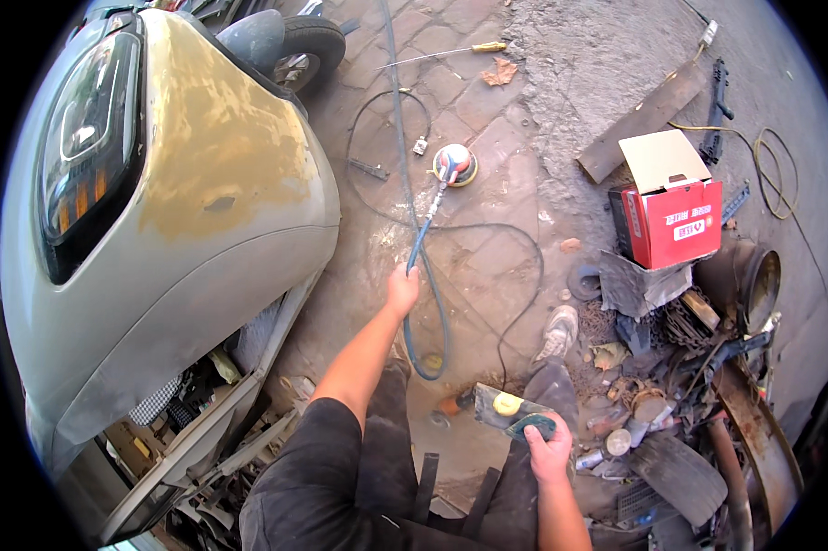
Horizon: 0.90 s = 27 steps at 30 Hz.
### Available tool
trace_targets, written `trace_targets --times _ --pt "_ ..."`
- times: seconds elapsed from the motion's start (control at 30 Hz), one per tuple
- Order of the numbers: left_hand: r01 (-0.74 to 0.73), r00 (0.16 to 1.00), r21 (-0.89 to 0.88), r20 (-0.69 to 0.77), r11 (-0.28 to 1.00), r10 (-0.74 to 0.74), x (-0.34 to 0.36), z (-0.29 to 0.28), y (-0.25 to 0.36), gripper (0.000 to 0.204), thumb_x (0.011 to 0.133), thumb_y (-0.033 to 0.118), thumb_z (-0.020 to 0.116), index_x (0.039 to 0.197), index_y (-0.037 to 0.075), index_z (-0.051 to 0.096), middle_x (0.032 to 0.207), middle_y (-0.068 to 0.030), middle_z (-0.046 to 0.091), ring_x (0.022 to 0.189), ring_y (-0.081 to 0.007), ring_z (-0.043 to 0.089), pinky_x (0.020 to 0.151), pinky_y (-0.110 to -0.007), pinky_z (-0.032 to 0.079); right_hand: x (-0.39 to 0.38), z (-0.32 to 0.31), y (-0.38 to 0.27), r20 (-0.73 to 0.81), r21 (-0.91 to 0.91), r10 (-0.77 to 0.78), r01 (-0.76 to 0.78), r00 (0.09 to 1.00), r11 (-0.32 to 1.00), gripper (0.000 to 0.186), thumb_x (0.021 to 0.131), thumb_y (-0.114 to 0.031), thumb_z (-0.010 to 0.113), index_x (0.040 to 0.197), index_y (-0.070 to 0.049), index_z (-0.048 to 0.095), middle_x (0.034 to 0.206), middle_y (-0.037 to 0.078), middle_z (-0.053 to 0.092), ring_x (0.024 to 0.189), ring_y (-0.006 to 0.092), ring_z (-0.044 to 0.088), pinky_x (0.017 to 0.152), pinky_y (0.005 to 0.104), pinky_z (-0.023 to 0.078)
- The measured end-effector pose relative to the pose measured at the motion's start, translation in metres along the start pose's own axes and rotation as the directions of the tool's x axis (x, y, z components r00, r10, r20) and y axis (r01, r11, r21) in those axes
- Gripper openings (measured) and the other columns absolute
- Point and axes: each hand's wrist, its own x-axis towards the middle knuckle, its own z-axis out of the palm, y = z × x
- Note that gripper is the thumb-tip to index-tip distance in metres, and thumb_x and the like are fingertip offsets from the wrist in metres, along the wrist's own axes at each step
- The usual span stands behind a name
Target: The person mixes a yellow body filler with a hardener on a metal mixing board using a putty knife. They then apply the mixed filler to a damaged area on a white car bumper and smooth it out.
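Observation:
My left hand (pixel 402 291) is closed round a blue air hose (pixel 417 246). That hose leads up to a round sander (pixel 456 165) with a red and pale body; I cannot tell whether the sander rests on the paving or hangs just above it. My right hand (pixel 549 451) pinches a dark green spreader (pixel 532 425) together with a grey flat plate (pixel 492 410). A dab of yellow putty (pixel 506 404) sits on the plate. To my left stands a car's front corner, its fender (pixel 221 138) smeared with yellowish filler beside the headlight (pixel 92 151).
A red box (pixel 675 220) with its flap up stands at right over a scrap heap (pixel 653 404). Beyond it lie a wooden plank (pixel 642 121) and a thin cable (pixel 765 165). A yellow-handled rod (pixel 487 47) lies far ahead. Dark hose loops (pixel 540 266) cross the paving.

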Motion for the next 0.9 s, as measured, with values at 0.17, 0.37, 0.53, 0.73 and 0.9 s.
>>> trace_targets --times 0.17,0.37,0.53,0.73,0.9 --pt "0.235 0.967 0.144 0.068 0.961 -0.246 -0.008 -0.006 -0.022 0.04 0.09 0.019 0.058 0.123 -0.002 0.054 0.101 -0.026 0.066 0.097 -0.0412 0.064 0.086 -0.045 0.051 -0.015 0.016 -0.007 -0.031 -0.01 0.033 -0.033 0.999 0.999 0.021 0.085 -0.011 0.075 0.097 0.0 0.062 0.094 0.004 0.062 0.086 0.0121 0.057 0.079 0.0272 0.046" --pt "0.037 0.986 0.329 0.139 0.944 -0.087 -0.103 -0.047 -0.003 0.057 0.09 0.023 0.061 0.136 -0.004 0.045 0.121 -0.0242 0.062 0.111 -0.0396 0.061 0.097 -0.042 0.048 -0.051 0.056 -0.042 -0.017 0.107 0.017 -0.016 1.0 0.994 0.026 0.087 -0.013 0.075 0.105 0.0 0.061 0.097 0.004 0.063 0.09 0.0118 0.059 0.082 0.0272 0.048" --pt "0.599 0.693 -0.572 0.721 0.561 -0.004 -0.195 -0.175 0.095 0.06 0.1 0.042 0.048 0.137 -0.006 0.046 0.133 -0.0182 0.056 0.121 -0.027 0.056 0.103 -0.039 0.044 -0.099 0.1 -0.113 0.144 0.134 -0.111 0.091 0.983 0.987 0.025 0.087 -0.014 0.074 0.105 -0.001 0.061 0.096 0.002 0.063 0.09 0.0105 0.058 0.082 0.0269 0.048" --pt "0.46 0.626 -0.861 0.487 0.217 0.609 -0.3 -0.381 0.191 0.072 0.101 0.053 0.037 0.142 -0.006 0.04 0.138 -0.0148 0.053 0.129 -0.025 0.05 0.11 -0.039 0.035 -0.189 0.17 -0.215 0.248 0.367 -0.217 0.116 0.944 0.923 0.021 0.091 -0.009 0.068 0.108 -0.002 0.059 0.099 0.004 0.066 0.09 0.0136 0.063 0.083 0.0293 0.051" --pt "0.227 0.699 -0.9 0.417 0.372 0.581 -0.361 -0.526 0.233 0.046 0.104 0.03 0.044 0.133 -0.005 0.049 0.129 -0.0099 0.058 0.121 -0.0165 0.052 0.104 -0.032 0.038 -0.275 0.24 -0.258 0.312 0.506 -0.28 0.091 0.908 0.858 0.022 0.091 -0.007 0.065 0.113 -0.003 0.059 0.108 0.007 0.066 0.099 0.0176 0.064 0.09 0.0333 0.051"
